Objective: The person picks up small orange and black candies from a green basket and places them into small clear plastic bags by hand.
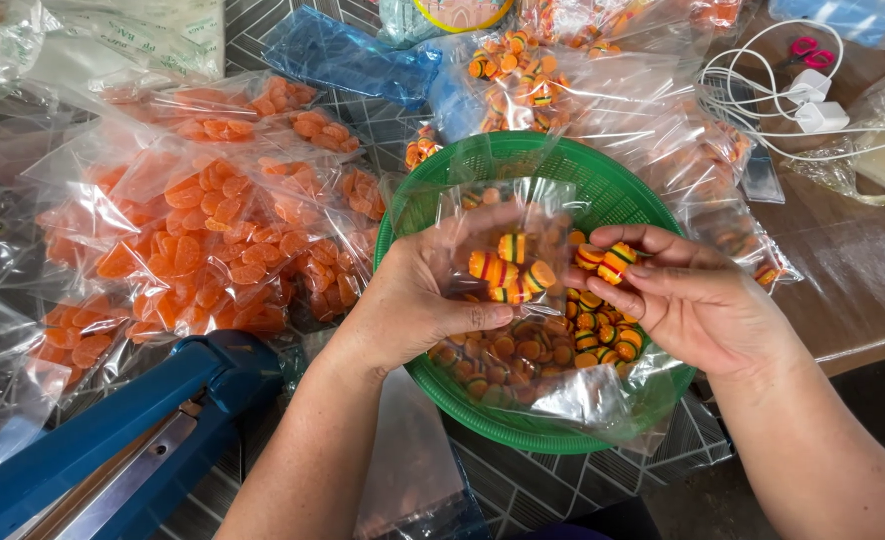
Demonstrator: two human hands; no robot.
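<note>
My left hand (413,300) holds a small clear plastic bag (508,225) upright over a green basket (433,195); several striped burger-shaped gummies (511,268) sit inside the bag. My right hand (698,300) is just right of the bag's mouth, its fingertips pinched on a couple of the same gummies (611,260). Below both hands, a clear liner in the basket holds a heap of loose gummies (538,345).
Many sealed bags of orange sugared candies (203,245) lie at the left. A blue heat sealer (113,440) sits at the lower left. More bagged gummies (533,75) are behind the basket. White cables and plugs (808,100) lie at the upper right on a brown table.
</note>
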